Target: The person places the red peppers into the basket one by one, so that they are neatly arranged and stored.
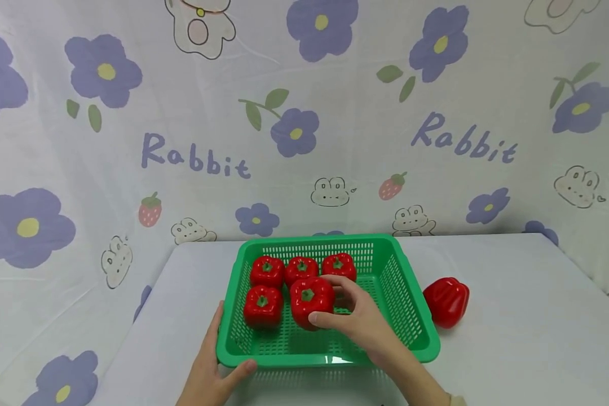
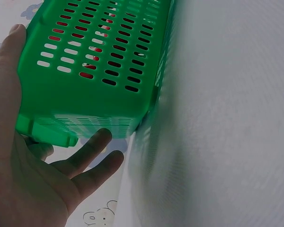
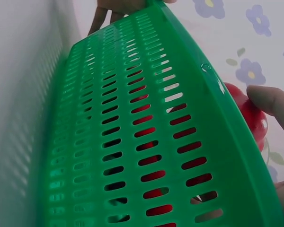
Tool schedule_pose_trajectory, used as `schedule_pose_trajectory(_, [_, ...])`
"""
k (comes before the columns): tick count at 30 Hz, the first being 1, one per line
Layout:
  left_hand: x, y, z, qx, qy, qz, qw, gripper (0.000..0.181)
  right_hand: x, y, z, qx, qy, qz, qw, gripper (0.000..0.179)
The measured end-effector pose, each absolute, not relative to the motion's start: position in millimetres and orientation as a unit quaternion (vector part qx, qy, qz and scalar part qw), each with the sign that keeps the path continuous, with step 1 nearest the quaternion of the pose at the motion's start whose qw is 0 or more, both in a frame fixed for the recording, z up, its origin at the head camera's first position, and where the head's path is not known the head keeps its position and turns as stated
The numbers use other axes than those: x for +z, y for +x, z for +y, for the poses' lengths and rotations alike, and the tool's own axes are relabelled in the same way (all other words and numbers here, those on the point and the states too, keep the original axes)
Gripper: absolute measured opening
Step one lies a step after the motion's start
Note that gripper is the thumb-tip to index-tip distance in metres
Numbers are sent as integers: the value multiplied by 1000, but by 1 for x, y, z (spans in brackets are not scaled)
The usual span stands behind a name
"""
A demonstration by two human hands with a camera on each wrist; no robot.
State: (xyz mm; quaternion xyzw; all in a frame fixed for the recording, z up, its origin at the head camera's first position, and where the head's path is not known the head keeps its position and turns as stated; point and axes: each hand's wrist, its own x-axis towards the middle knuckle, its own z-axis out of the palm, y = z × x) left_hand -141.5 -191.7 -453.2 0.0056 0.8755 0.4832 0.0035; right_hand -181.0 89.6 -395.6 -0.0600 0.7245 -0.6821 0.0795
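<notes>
Both hands work at a green slotted basket [image 1: 411,330] on a pale table [image 1: 528,338]. Beyond the hands hangs a backdrop cloth [image 1: 365,113] printed with purple flowers, strawberries, small rabbits and the word "Rabbit". The basket sits between the two hands, its near rim just ahead of the wrists; in the left wrist view its corner fills the frame above the palm, red showing through the slots. At the basket's near left corner the left hand [image 1: 210,369] rests against the outside wall, fingers straight and spread, thumb laid along the front rim, nothing enclosed in it. Reaching in over the near rim, the right hand [image 1: 357,318] has its thumb and fingers curled round a red bell pepper [image 1: 309,299], which stands stem up in the front row; the right wrist view shows a thumb tip pressed on its glossy red skin above the basket edge. Directly left of that gripped pepper stands a second front pepper [image 1: 263,304], and just beyond the fingers three back-row peppers [image 1: 301,269] stand side by side against the far wall. Outside the basket, to the right of the right hand, a loose pepper [image 1: 448,300] lies tilted on the table, close to the basket's right wall.
</notes>
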Motion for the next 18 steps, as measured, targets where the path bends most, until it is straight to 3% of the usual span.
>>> schedule_pose_trajectory(10, [-456, -142, -191, 487, 29, 873, -19, 101, -392, -186, 86, -661, -74, 742, 79, 63])
schedule_pose_trajectory(18, [-455, -141, -192, 485, 9, 874, -8, 102, -401, -200, 75, -608, -72, 787, 76, 66])
